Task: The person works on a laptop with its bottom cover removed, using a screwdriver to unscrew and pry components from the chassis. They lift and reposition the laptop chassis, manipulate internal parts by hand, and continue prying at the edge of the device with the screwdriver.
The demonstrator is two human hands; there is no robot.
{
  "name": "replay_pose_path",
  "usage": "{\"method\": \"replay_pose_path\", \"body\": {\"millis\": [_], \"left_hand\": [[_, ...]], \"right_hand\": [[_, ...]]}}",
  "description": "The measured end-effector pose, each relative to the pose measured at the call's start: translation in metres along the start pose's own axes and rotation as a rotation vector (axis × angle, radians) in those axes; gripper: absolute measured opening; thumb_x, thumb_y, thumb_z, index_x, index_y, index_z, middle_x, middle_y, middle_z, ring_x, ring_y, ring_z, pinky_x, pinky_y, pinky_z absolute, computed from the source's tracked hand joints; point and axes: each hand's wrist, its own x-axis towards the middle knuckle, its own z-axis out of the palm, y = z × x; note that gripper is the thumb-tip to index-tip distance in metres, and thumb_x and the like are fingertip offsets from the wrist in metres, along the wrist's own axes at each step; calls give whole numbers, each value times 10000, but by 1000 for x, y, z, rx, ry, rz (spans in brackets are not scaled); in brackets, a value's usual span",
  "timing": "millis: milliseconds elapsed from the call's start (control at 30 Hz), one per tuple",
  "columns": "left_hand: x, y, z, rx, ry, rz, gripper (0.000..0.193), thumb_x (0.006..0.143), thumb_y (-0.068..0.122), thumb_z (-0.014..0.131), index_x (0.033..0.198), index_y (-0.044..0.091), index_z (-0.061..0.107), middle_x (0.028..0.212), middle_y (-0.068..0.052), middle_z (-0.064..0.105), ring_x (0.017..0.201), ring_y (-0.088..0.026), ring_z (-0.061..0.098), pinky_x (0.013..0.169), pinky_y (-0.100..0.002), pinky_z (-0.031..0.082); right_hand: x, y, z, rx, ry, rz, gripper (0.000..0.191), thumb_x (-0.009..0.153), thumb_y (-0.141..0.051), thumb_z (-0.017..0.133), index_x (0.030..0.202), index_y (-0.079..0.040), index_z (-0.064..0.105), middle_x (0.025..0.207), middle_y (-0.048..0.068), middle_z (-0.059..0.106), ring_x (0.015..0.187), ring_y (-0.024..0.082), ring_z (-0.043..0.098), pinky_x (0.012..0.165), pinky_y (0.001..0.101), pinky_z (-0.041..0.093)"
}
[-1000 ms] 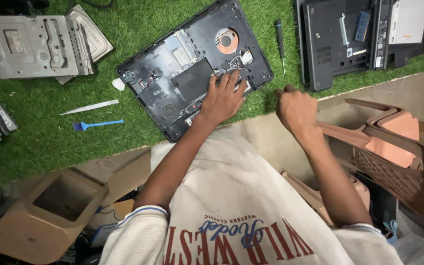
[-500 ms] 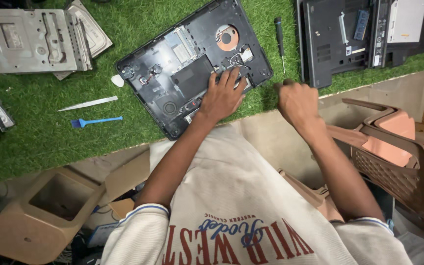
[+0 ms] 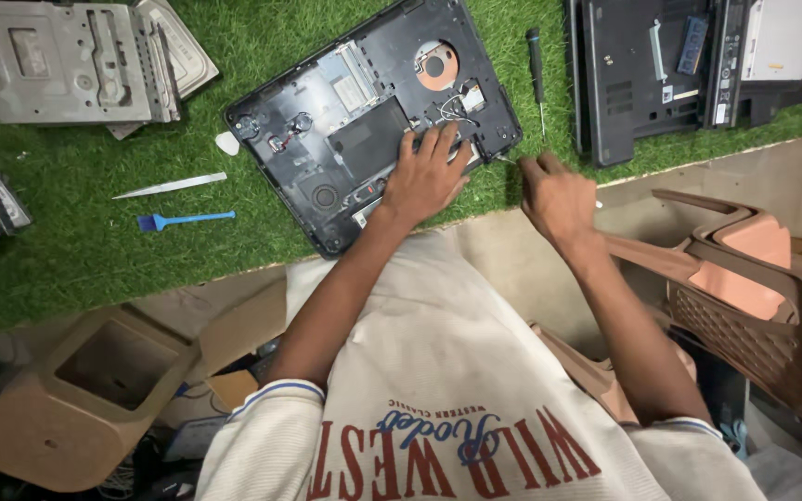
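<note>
**Hands on an opened laptop base**

The left hand point(image 3: 426, 174) is lying flat, fingers spread wide, on the black plastic opened laptop base point(image 3: 364, 121) resting tilted on the green artificial turf point(image 3: 95, 269). At 3 o'clock from it, just off the base's corner, the right hand point(image 3: 557, 193) is hovering with fingers curled narrowly; whether it is pinching anything I cannot tell. A black-handled screwdriver point(image 3: 536, 70) is lying at 12 o'clock from that hand. A small blue brush point(image 3: 183, 220) is lying at 9 o'clock, well apart.
</note>
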Motion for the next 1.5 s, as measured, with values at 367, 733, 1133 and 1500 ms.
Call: {"method": "replay_pose_path", "body": {"millis": [367, 733, 1133, 1500], "left_hand": [[8, -28, 0, 38, 12, 19, 552, 874, 454, 757, 1309, 144, 615, 1442, -164, 508, 1266, -316, 491, 1029, -589, 389], [3, -27, -3, 39, 13, 16, 537, 882, 438, 767, 1296, 128, 621, 1448, -173, 508, 1284, -315, 499, 1030, -568, 395], [8, -39, -31, 13, -25, 5, 532, 892, 424, 755, 1308, 122, 616, 1456, -182, 503, 1275, -329, 499, 1043, -566, 390], [-3, -41, -38, 4, 1, 31, 525, 890, 408, 755, 1297, 106, 613, 1438, -199, 513, 1264, -343, 508, 1036, -550, 390]], "right_hand": [[60, 31, -32, -172, -32, -466, 414, 788, -212, 756, 1196, -174, 695, 981, 4, 668, 916, 210, 714, 712, 363, 574], [34, -6, -21, 220, 13, -42, 156, 995, -166, 665, 1133, -112, 714, 985, 121, 674, 822, 352, 674, 669, 464, 528], [31, -71, 1, 591, 248, 337, 89, 1049, -102, 571, 1083, -35, 619, 856, 202, 654, 809, 430, 648, 732, 522, 492], [24, -104, -2, 650, 194, 486, 167, 1061, -196, 568, 1072, -33, 603, 781, 254, 632, 744, 463, 648, 673, 554, 493]]}}
